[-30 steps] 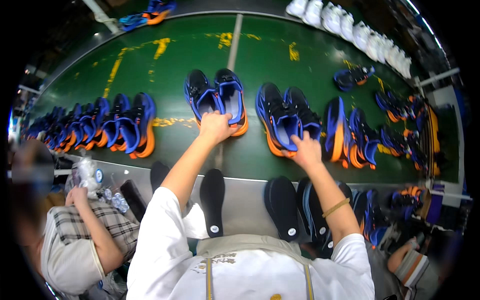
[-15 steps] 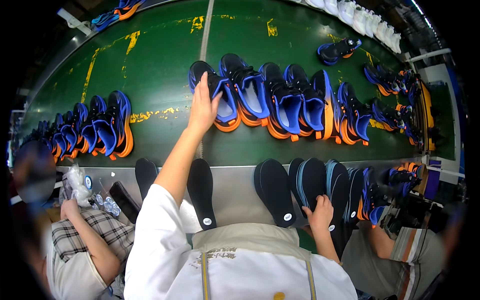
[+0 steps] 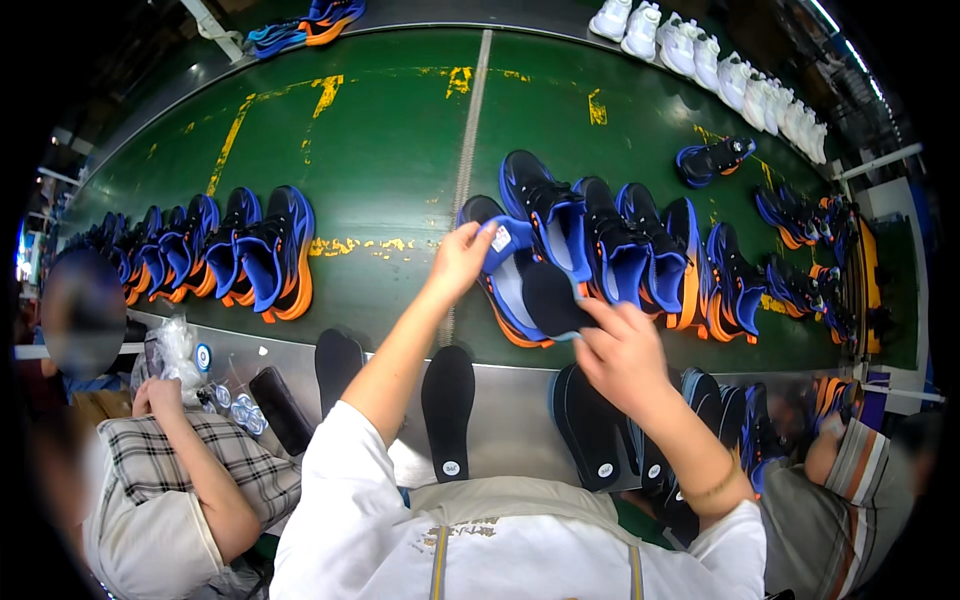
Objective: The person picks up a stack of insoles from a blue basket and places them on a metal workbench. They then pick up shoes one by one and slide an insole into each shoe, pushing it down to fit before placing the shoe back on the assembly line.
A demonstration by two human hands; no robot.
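My left hand (image 3: 462,258) pinches the blue tongue (image 3: 503,240) of a black, blue and orange sports shoe (image 3: 508,285) and holds it lifted. My right hand (image 3: 625,355) grips the heel end of a black insole (image 3: 550,298), whose front part lies over the opening of that shoe. Just right of it stands a matching shoe (image 3: 545,215), in a row with several more shoes (image 3: 650,250). Below my right hand, stacks of black insoles (image 3: 590,425) lie on the metal edge.
Another row of shoes (image 3: 235,250) stands left on the green belt (image 3: 390,150). Single insoles (image 3: 448,410) and a dark phone-like object (image 3: 282,410) rest on the metal ledge (image 3: 510,400). White shoes (image 3: 680,45) line the far side. Co-workers (image 3: 190,460) sit on both sides.
My right hand has picked an insole off a stack and carried it up to the shoe. My left hand has gone from the shoe's side to its tongue, pulling it up. The view has shifted.
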